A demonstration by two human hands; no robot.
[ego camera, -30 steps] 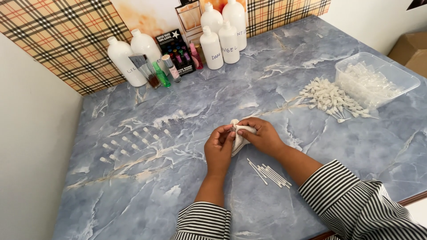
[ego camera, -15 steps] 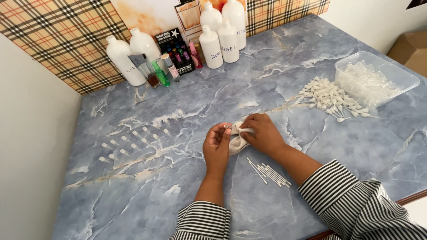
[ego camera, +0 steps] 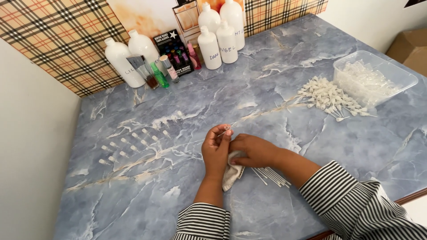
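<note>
Black rectangular display card point(ego camera: 174, 46) propped among white bottles point(ego camera: 220, 33) at the table's back, perfume box point(ego camera: 187, 15) behind, brown cardboard carton point(ego camera: 411, 46) at right edge

- The left hand point(ego camera: 216, 149) pinches a tiny clear part point(ego camera: 226, 129) at its fingertips, above the cloth point(ego camera: 231, 171).
- The right hand point(ego camera: 255, 150) rests on the cloth, touching the left hand.
- Thin tubes point(ego camera: 271, 176) lie just right of the cloth.
- White caps point(ego camera: 328, 97) are heaped far right of the cloth, beside a clear tub point(ego camera: 378, 75).
- Small pieces point(ego camera: 133, 144) sit in rows left of the cloth.
</note>
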